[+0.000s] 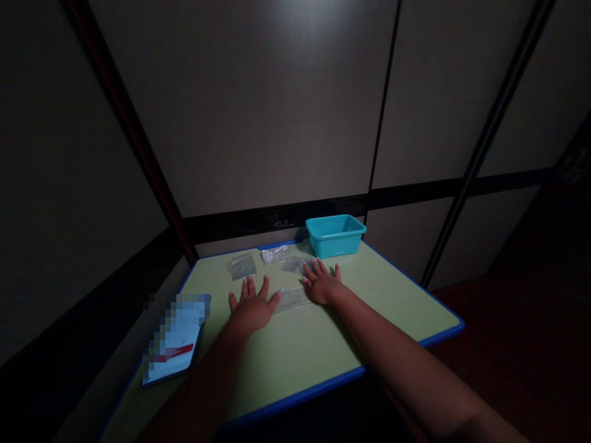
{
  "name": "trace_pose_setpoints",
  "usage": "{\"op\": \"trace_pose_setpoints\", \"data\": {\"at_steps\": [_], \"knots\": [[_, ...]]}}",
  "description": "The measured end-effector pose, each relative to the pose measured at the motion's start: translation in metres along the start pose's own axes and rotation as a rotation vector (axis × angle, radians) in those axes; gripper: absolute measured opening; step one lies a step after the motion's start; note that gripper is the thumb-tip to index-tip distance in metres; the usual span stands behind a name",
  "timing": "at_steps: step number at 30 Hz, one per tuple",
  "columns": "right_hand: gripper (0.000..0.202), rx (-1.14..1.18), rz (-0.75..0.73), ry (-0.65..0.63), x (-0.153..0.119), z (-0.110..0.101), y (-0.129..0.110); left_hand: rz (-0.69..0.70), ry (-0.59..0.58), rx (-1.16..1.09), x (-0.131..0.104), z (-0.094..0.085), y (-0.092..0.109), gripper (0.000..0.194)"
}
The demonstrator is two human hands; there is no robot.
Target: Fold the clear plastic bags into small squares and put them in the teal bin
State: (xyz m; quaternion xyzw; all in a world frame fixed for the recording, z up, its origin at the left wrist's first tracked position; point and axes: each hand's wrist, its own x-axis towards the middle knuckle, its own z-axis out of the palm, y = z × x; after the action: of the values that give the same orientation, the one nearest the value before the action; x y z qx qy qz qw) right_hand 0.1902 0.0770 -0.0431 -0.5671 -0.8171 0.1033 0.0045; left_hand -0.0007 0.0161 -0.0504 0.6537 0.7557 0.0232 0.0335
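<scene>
While both hands (253, 312) splay flat, glossy crinkled plastic (276, 254) lies beyond.

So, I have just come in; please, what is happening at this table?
A person has the left hand and right hand spread open over the table, with a clear plastic piece between them. Neither hand grips anything. Further back are more clear plastic pieces and a turquoise bin; a screen device lies at left.
</scene>
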Motion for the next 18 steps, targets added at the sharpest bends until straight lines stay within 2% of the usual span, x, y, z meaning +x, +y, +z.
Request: {"op": "trace_pose_setpoints", "data": {"at_steps": [3,5,9,11,13,18], "knots": [[0.057,0.027,0.008,0.023,-0.001,-0.002,0.001,0.021,0.053,-0.012,-0.002,-0.004,0.003,0.066],[0.058,0.056,-0.012,0.086,-0.002,-0.005,0.002,0.051,0.14,-0.032,-0.003,-0.008,0.005,0.064],[0.064,0.155,-0.023,0.433,-0.007,-0.016,0.002,0.175,0.311,-0.121,-0.007,-0.016,0.009,0.056],[0.066,0.202,0.032,0.607,-0.008,-0.022,0.002,0.252,0.291,-0.177,-0.009,-0.018,0.009,0.053],[0.067,0.221,0.081,0.706,-0.009,-0.025,0.001,0.306,0.256,-0.204,-0.011,-0.018,0.01,0.052],[0.07,0.225,0.089,0.766,-0.01,-0.026,0.001,0.322,0.203,-0.177,-0.013,-0.014,0.012,0.053]]}}
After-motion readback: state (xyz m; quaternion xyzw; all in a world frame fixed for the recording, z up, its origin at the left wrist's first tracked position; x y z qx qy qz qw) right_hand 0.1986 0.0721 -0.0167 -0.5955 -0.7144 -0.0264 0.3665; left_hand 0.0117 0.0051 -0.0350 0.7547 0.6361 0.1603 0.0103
